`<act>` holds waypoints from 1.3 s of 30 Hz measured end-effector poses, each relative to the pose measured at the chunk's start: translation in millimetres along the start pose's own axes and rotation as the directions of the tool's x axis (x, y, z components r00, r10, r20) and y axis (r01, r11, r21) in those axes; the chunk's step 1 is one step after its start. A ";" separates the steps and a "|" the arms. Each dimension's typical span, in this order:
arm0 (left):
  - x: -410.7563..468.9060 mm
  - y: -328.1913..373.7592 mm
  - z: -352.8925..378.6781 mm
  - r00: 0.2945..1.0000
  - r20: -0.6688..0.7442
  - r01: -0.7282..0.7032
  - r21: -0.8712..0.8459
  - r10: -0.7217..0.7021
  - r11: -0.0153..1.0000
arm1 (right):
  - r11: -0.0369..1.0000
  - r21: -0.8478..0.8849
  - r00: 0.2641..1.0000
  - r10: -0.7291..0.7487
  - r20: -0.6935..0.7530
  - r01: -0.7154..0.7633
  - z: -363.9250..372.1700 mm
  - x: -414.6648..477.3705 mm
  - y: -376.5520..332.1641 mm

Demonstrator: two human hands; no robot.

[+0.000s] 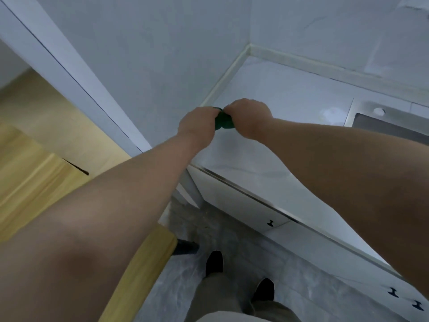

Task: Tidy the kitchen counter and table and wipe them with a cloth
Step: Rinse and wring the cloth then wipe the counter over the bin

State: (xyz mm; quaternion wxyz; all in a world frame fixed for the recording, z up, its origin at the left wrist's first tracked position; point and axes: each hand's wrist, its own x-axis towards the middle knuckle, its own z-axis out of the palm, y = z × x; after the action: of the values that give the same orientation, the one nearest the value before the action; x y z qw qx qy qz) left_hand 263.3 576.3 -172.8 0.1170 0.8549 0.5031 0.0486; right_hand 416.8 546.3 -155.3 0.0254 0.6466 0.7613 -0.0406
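Reaching forward side by side, both bare forearms meet over the pale marble-look tabletop [290, 94], close to where it runs into the grey-white tiled wall [162, 54]. A small dark green cloth [224, 122] is bunched up between the two hands, just above or on the tabletop's left edge strip; whether it touches the surface cannot be told. The left hand [197, 123] has its grip closed on the cloth's left side, knuckles up and fingers curled under, out of sight. The right hand [249, 117] has its grip closed on the cloth's right side in the same manner, and the two hands nearly touch above the cloth. Only a small part of the green fabric shows between them.

Further right, well apart from the hands, a brushed steel sink [383, 126] is set into the tabletop, with a small round white cap [379, 110] on its rim. White cabinet fronts below carry small black knobs [270, 222]. At lower left, the corner of a light wooden tabletop [144, 270] juts out over the grey marbled floor [209, 228]. The person's khaki trousers [222, 298] and black shoes [214, 262] show at the bottom.
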 end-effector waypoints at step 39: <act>-58.8 71.4 98.3 0.948 0.303 0.088 0.053 -0.100 0.995 | 0.921 -0.213 0.838 -0.179 0.515 0.327 73.9 -19.7 28.0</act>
State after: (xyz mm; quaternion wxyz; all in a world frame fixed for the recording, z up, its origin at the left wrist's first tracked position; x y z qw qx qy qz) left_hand 314.9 476.9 -248.1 0.1788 0.8293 0.5200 -0.0995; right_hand 446.7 524.4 -227.8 0.3053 0.4970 0.8071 -0.0915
